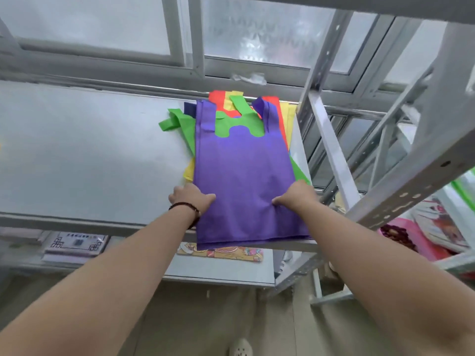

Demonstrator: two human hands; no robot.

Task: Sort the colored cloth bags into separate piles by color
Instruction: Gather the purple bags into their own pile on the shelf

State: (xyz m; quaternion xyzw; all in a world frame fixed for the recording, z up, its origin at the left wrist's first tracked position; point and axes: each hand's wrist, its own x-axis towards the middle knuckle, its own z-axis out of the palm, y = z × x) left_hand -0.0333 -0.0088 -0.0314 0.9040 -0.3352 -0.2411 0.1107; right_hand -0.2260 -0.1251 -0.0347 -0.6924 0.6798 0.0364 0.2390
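Purple bag [244, 176] flat atop green, red, yellow ones, both hands pinching its lower edges.

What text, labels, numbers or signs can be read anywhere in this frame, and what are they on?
Nothing can be read.
White printed sheet on the lower shelf at left: dark characters and ornamental border marks, too blurred to read.
Colourful patterned cloth under the shelf edge: pictures only, no legible text.
Printed items at right: too blurred to tell.
Purple non-woven cloth bag and the green, red and yellow bags beneath it: plain, no print visible.
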